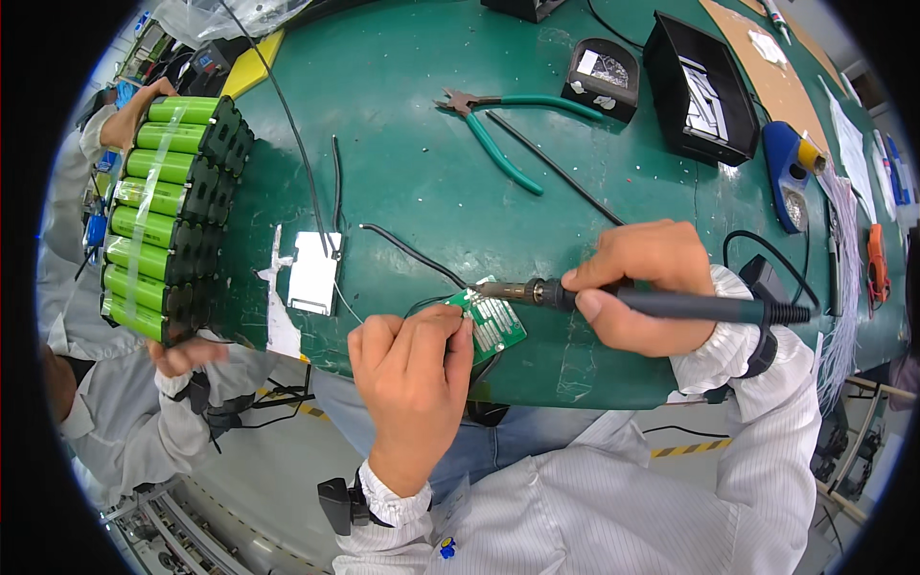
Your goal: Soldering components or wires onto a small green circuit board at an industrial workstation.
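Note:
My right hand is closed round the dark handle of a soldering iron. The iron lies nearly level, and its tip meets the upper left edge of a small green circuit board with silvery pads. Fingers of my left hand pinch together at the board's left edge; whether they grip the board or a wire on it is partly hidden. A black wire runs from the upper left down to the board where the tip is. Beside my left hand lies a flat white-silver rectangular piece with a thin wire strand across it.
At the left a co-worker's hands hold a green cell battery pack. Cutting pliers lie open beyond the board, near a black cable. Back right are a solder dish, a black bin of strips and a blue iron stand.

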### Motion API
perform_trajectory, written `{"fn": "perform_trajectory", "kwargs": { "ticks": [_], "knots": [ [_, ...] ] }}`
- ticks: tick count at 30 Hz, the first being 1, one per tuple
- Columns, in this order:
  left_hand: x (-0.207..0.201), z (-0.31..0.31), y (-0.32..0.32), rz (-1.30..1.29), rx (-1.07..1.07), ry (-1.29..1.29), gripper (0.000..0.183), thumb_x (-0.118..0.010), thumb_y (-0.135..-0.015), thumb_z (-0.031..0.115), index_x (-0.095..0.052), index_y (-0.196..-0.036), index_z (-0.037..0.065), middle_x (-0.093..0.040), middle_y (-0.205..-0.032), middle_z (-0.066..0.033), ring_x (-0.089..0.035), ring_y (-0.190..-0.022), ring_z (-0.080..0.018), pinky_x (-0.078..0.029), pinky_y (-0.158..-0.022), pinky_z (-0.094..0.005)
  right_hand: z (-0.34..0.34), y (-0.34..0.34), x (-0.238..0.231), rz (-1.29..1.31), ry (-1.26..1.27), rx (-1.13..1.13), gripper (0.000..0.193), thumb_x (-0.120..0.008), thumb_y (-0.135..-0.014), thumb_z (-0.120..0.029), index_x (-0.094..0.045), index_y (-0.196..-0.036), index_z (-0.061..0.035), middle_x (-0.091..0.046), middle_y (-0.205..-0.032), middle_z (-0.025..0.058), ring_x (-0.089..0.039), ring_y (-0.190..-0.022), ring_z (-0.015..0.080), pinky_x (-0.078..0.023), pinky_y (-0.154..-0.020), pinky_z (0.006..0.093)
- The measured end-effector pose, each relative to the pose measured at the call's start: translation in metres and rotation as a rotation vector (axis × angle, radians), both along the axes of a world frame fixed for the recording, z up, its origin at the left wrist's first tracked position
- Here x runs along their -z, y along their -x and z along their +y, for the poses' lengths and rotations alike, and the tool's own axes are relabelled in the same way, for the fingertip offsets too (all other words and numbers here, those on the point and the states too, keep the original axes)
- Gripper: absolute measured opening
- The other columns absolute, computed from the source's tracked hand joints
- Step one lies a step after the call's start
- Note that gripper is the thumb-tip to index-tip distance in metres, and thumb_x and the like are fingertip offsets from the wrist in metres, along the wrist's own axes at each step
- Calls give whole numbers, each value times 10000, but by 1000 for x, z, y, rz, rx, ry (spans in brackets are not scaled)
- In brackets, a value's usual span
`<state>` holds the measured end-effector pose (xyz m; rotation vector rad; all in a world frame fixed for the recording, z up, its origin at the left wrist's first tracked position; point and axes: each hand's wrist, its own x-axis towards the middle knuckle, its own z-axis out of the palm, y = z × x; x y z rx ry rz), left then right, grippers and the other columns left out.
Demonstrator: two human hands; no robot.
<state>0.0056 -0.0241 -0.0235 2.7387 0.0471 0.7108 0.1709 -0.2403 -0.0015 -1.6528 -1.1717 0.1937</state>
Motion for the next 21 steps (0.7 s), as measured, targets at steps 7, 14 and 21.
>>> {"fn": "perform_trajectory", "kwargs": {
  "ticks": [7,14,21],
  "knots": [
    [1,0,-3,-3,-2,3,152,-818,-873,50,-694,-952,89,-797,-1012,11,-556,-826,-204,-396,-820,-369,7,-1,17,-186,-193,-82,117,-752,-780,-8,-731,-881,48,-638,-621,119,-595,-481,262,-465,-467,365],
    [0,0,-5,-7,-9,-7,152,-825,-870,50,-698,-942,94,-790,-991,22,-562,-835,-202,-401,-826,-363,9,0,15,-239,-204,-82,116,-718,-814,-32,-722,-881,63,-591,-590,97,-535,-431,221,-413,-420,335],
    [0,1,-3,-1,-3,6,158,-825,-864,51,-695,-943,91,-791,-995,18,-564,-838,-204,-406,-827,-368,8,1,14,-239,-206,-87,124,-718,-816,-33,-720,-892,65,-576,-585,89,-524,-428,221,-405,-415,341]
  ]
}}
